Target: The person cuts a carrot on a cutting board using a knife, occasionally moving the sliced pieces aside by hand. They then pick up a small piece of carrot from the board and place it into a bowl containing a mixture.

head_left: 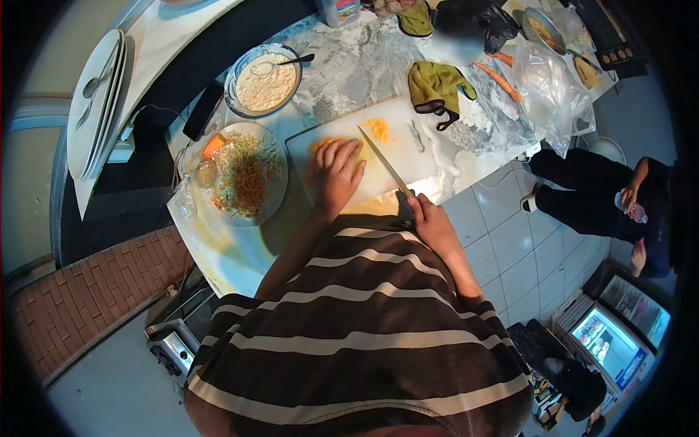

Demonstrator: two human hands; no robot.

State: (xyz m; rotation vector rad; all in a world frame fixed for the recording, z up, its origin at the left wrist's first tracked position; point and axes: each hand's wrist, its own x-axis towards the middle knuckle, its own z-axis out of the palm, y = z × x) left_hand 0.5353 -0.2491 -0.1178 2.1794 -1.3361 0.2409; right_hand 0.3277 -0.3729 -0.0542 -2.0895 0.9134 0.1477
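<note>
A white cutting board [397, 164] lies on the marble counter. My left hand [338, 171] presses down on orange food pieces at the board's left part, its fingers close together. In my right hand [429, 215] is the handle of a knife [386, 162], whose blade slants up and left across the board. Beyond the blade tip sits a small heap of chopped orange food [378, 130]. A thin greyish strip [416, 136] lies farther right on the board. Left of the board, a plate [273, 193] holds shredded vegetables [244, 171] and a carrot piece [214, 146].
Behind the plate stands a bowl of creamy mix [266, 80] with a spoon. Farther back are a green cloth [437, 89], carrots [498, 80], a plastic bag [546, 91] and a pan [545, 33]. One person [604, 193] stands at right; another is lower right.
</note>
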